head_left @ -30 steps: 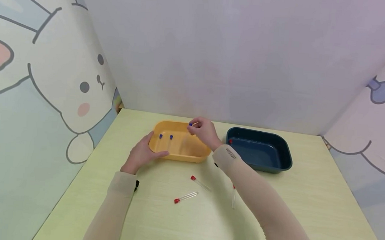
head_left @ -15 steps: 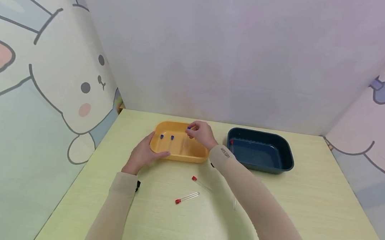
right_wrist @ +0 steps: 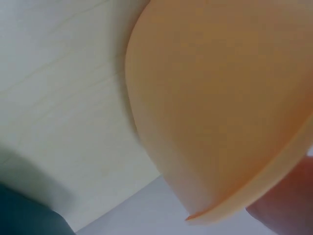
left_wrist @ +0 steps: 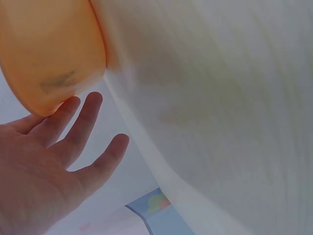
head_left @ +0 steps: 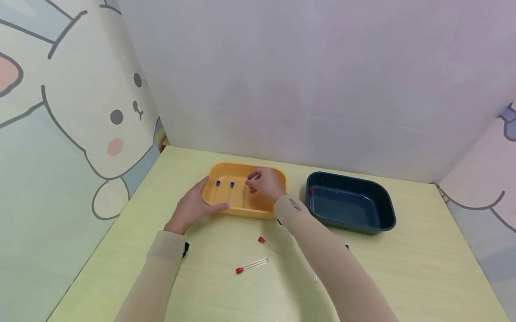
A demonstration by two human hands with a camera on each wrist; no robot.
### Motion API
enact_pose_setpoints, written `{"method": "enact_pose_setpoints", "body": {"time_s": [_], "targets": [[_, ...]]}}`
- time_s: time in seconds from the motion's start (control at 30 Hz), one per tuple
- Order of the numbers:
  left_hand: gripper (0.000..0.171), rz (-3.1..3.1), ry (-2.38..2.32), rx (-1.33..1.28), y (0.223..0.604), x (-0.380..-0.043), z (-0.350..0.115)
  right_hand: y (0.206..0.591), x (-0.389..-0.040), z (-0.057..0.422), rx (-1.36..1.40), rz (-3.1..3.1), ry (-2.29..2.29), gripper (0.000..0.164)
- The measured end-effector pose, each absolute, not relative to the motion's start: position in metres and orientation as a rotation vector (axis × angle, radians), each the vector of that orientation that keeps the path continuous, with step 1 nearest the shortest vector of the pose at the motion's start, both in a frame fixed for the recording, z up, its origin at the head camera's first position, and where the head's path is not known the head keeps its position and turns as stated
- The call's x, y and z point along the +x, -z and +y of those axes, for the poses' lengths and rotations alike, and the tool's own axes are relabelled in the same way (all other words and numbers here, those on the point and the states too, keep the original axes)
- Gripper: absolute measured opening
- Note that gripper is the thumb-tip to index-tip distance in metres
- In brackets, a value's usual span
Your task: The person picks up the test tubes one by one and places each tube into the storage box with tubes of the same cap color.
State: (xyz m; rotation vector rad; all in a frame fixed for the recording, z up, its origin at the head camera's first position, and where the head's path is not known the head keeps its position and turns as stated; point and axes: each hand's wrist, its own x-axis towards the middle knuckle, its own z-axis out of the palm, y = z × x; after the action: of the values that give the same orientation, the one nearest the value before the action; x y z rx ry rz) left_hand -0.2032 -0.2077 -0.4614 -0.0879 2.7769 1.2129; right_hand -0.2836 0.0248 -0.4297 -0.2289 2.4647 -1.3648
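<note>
My right hand (head_left: 266, 183) reaches over the yellow plastic tray (head_left: 252, 212) and pinches a test tube (head_left: 246, 196) near its blue cap. The clear tube hangs down inside the tray. To its left, two more blue-capped tubes (head_left: 232, 185) lie side by side in the tray. My left hand (head_left: 190, 208) rests at the tray's left end, thumb along the front rim. In the left wrist view its fingers (left_wrist: 90, 115) are extended, some against the orange-looking outer wall. The tray's wall fills much of the right wrist view and hides most of the right hand.
A dark blue tray (head_left: 350, 228) stands to the right, with a red-capped tube (head_left: 312, 192) at its left wall. Red-capped tubes (head_left: 239, 270) lie on the table in front. A blue cap (head_left: 347, 247) shows beside the right sleeve, which partly covers another tube (head_left: 316, 279).
My right hand has moved slightly left and down with the blue-capped test tube, bringing it lower into the yellow tray. The left hand keeps its place on the tray.
</note>
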Motion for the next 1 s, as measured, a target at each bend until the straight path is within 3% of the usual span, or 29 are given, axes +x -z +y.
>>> {"method": "enact_pose_setpoints", "body": {"time_s": [0.53, 1.0], "targets": [[0.120, 2.786, -1.222, -0.073, 0.460, -0.202, -0.207, 0.442, -0.296, 0.010, -0.216, 2.560, 1.112, 0.011], [0.117, 2.789, -1.230, -0.069, 0.462, -0.202, -0.207, 0.454, -0.306, 0.002, -0.129, 2.528, 1.081, 0.014]]}}
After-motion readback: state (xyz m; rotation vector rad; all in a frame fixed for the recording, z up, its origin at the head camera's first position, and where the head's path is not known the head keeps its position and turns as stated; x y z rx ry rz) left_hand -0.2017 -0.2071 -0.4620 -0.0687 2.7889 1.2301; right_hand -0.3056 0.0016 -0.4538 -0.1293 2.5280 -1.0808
